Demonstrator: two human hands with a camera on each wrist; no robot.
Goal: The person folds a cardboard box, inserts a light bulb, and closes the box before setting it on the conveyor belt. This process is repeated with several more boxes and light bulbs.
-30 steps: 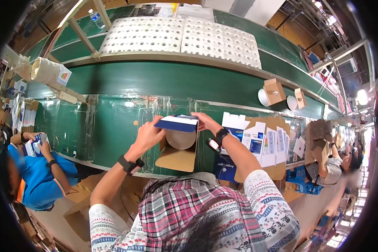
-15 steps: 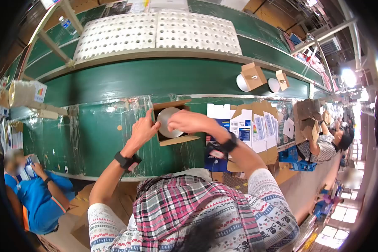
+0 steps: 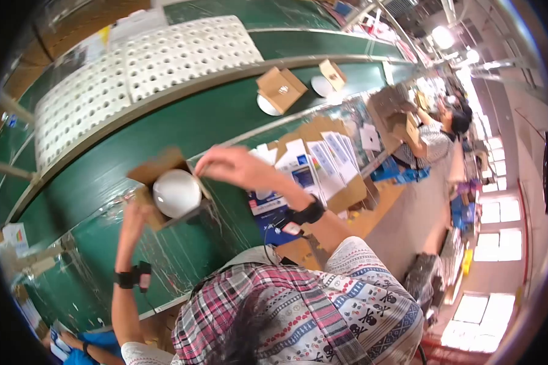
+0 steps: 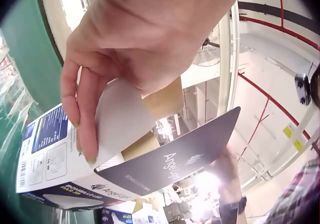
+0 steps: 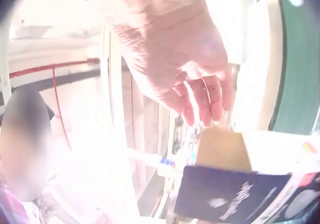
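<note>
A cardboard box stands with flaps spread, a round white piece inside its opening. My left hand grips the box's left side. In the left wrist view, fingers of that hand lie over the printed white wall, the thumb hidden; a dark blue flap sticks out. My right hand hovers at the box's right edge, holding nothing. The right wrist view shows this hand with loosely bent fingers just above the box's brown flap, near its dark blue flap.
Flattened printed cartons lie fanned out at the right. Beyond them, two small brown boxes sit with round white pieces. White perforated trays lie behind a rail. Another person works at the far right; a blue-clothed person is at lower left.
My right hand has moved off the round piece to the box's right side. The left hand stays at the box's left side. The head view has turned to the right.
</note>
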